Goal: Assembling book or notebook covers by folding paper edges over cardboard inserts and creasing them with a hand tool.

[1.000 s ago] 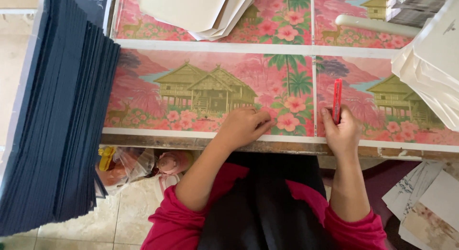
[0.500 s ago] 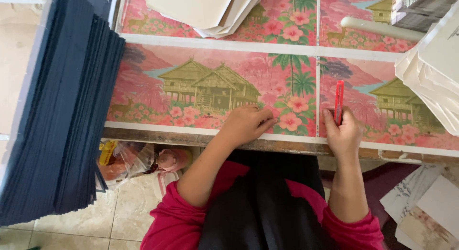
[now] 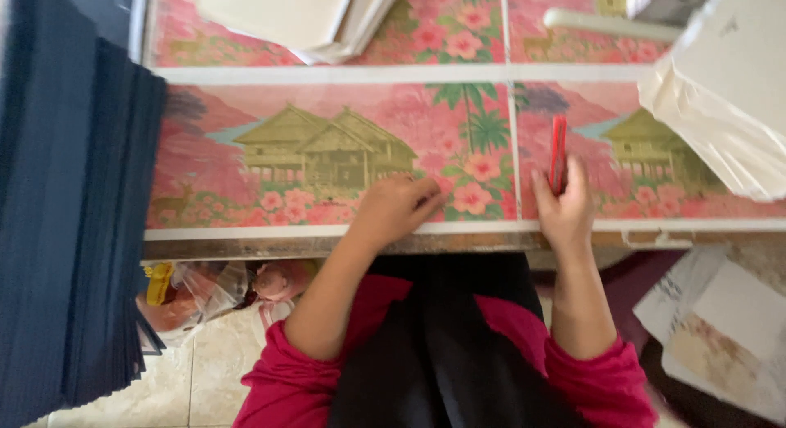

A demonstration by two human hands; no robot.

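Right hand: closed around a red cutter, held upright on the printed pink sheet covering the surface. Left hand: fingers curled, pressed onto the sheet near its front edge.

Slim red cutter, upright on pink printed sheet, near table's front edge.

1. We see the person from above, wearing a magenta-pink long-sleeved top.
2. Both sleeves are pushed up, so that the cuffs bunch in soft folds and we see the forearms bare.
3. The left hand and the right hand are bare; we make out no rings or watch.
4. A black garment covers the lap between the sleeves, hanging in lengthwise folds.
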